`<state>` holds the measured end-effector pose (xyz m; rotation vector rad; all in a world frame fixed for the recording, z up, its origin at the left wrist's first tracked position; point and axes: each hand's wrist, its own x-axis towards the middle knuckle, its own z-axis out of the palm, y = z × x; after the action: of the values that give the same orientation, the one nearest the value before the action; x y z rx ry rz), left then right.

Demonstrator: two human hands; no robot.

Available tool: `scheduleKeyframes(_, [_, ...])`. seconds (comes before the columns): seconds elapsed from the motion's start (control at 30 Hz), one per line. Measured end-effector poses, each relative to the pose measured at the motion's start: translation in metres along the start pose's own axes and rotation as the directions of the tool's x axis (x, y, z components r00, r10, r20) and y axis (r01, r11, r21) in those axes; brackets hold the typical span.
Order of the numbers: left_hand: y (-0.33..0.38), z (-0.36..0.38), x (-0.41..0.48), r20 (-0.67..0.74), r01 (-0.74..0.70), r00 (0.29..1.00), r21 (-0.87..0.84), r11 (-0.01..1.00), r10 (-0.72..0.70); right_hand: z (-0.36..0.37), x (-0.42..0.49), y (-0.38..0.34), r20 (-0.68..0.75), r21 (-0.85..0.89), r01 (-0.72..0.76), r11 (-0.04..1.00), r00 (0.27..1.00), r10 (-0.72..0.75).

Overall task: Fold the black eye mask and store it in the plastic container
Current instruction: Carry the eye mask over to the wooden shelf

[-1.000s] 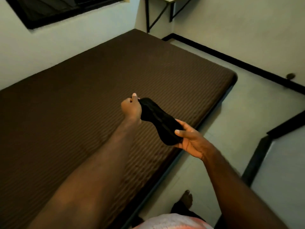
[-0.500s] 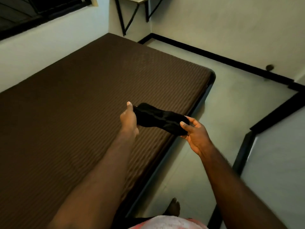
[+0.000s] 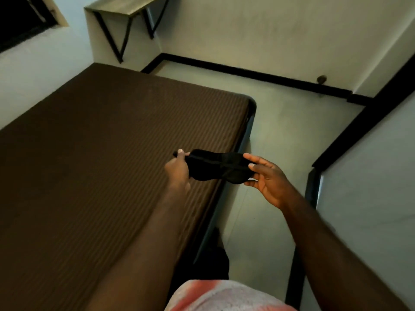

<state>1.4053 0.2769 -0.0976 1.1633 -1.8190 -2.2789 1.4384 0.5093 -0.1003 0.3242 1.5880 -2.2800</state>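
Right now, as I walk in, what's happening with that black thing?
A person holds a black eye mask spread out between both hands, over the edge of a brown mattress. The left hand pinches one end, the right hand the other. It is not folded yet, and no plastic container is in view.

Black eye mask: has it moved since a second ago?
Yes. The black eye mask shifted right: its right end now overhangs the mattress edge.
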Motion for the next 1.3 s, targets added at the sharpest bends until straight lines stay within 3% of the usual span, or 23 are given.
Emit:
scheduleKeyframes(0.3, [0.053,0.109,0.1,0.132,0.106,0.987,-0.111,0.988,-0.091,-0.031,0.116,-0.08,-0.188,-0.113,0.071,0.991,0.978,-0.092])
scheduleKeyframes(0.43, [0.08,0.151,0.134,0.433,0.2,0.887,-0.046,0.979,-0.161,-0.031,0.163,-0.123,-0.278,-0.104,0.138,0.985,0.947,-0.161])
scheduleKeyframes(0.5, [0.088,0.174,0.151,0.502,0.199,0.842,0.046,0.979,-0.195,-0.036,0.183,-0.138,-0.329,-0.103,0.148,0.984,0.928,-0.174])
scheduleKeyframes(0.7, [0.114,0.227,0.197,0.484,0.073,0.864,0.148,0.986,-0.137,-0.066,0.235,-0.164,-0.471,-0.109,0.145,0.983,0.863,-0.18])
scheduleKeyframes(0.87, [0.137,0.288,0.224,0.44,-0.153,0.896,0.157,0.976,0.07,-0.091,0.295,-0.181,-0.497,-0.115,0.153,0.981,0.847,-0.191])
scheduleKeyframes(1.0, [0.141,0.351,0.259,0.392,-0.298,0.904,0.29,0.91,0.172,-0.136,0.343,-0.209,-0.527,-0.088,0.171,0.981,0.828,-0.191])
scheduleKeyframes(1.13, [0.142,0.432,0.272,0.368,-0.336,0.908,0.35,0.874,0.201,-0.188,0.38,-0.249,-0.545,-0.098,0.164,0.982,0.817,-0.191])
scheduleKeyframes(1.3, [0.142,0.534,0.285,0.436,-0.237,0.896,0.31,0.921,0.084,-0.271,0.423,-0.309,-0.53,-0.127,0.161,0.979,0.823,-0.204])
